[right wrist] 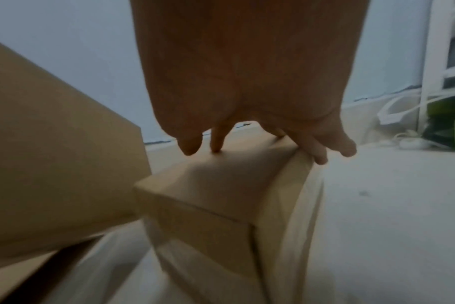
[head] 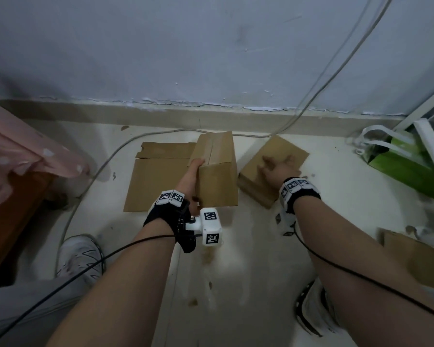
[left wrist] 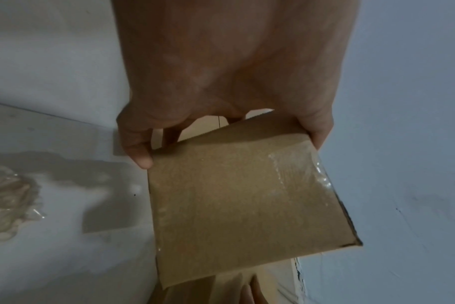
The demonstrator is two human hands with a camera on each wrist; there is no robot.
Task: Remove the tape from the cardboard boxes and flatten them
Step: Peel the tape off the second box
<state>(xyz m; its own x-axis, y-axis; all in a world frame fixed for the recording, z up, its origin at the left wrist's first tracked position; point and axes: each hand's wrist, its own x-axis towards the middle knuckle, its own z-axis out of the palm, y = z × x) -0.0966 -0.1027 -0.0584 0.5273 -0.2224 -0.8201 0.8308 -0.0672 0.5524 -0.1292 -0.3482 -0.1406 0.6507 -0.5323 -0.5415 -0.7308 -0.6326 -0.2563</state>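
My left hand (head: 194, 180) grips a tall brown cardboard box (head: 217, 171) by its left side and holds it tilted above the floor. In the left wrist view my left hand (left wrist: 229, 144) clasps the box (left wrist: 247, 195) with the thumb on one edge and the fingers round the other. Clear tape (left wrist: 299, 166) shines on its face. My right hand (head: 277, 166) lies spread on a second, lower box (head: 268, 156) standing on the floor to the right. In the right wrist view the fingertips (right wrist: 217, 148) touch that box's top (right wrist: 221, 185).
A flattened cardboard sheet (head: 158, 176) lies on the floor behind the held box. A wad of peeled tape (left wrist: 8, 201) lies on the floor. Cables (head: 90, 179) run along the floor and wall. Pink cloth (head: 23, 151) lies left, a green bag (head: 406, 164) right, more cardboard (head: 416, 259) near right.
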